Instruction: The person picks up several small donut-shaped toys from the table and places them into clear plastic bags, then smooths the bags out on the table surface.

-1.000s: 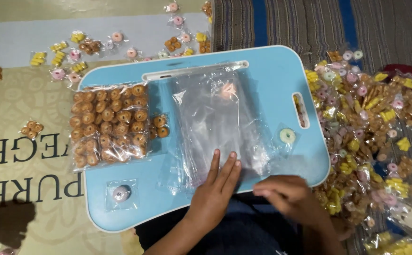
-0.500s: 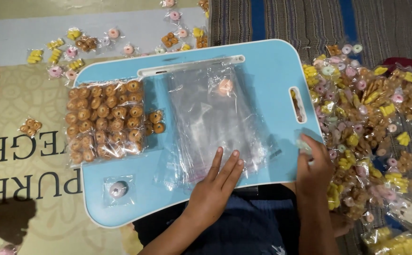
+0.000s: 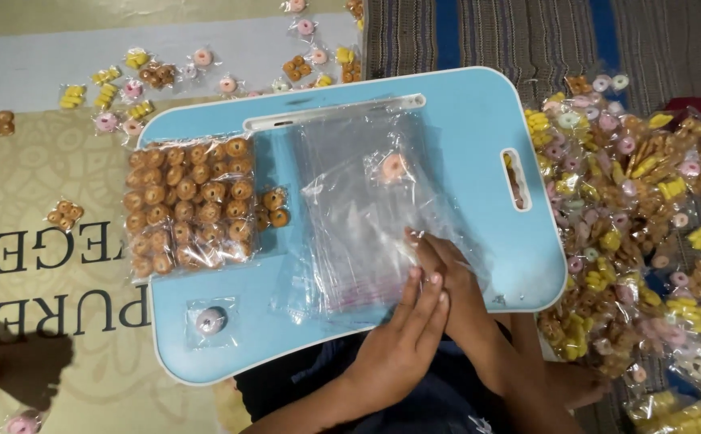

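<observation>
Your right hand (image 3: 463,289) has come back from the heap at the tray's 3 o'clock edge, where it reached half a second ago, and now lies on the clear plastic bags (image 3: 375,209) beside your left hand (image 3: 403,337), which has stayed pressed near the tray's 6 o'clock edge. The left hand lies flat, fingers together and stretched toward 12 o'clock, its fingertips resting on the lower rim of the bag stack. The right hand crosses just above it, fingers bent onto the same rim; whether it pinches a bag or only presses on it cannot be told from here. The bags lie stacked in the middle of the blue lap tray (image 3: 479,120), running from the white slot at 12 o'clock down to your hands, and one pink ring sweet (image 3: 393,167) sits within the upper part of the stack. At 9 o'clock on the tray lies a packed bag of brown ring sweets (image 3: 190,205), and below it, toward 7 o'clock, a single small wrapped sweet (image 3: 210,321). Off the tray at 3 o'clock spreads a loose heap of wrapped sweets (image 3: 640,217) in yellow, pink and brown, and more wrapped pieces are scattered beyond the 12 o'clock edge.
</observation>
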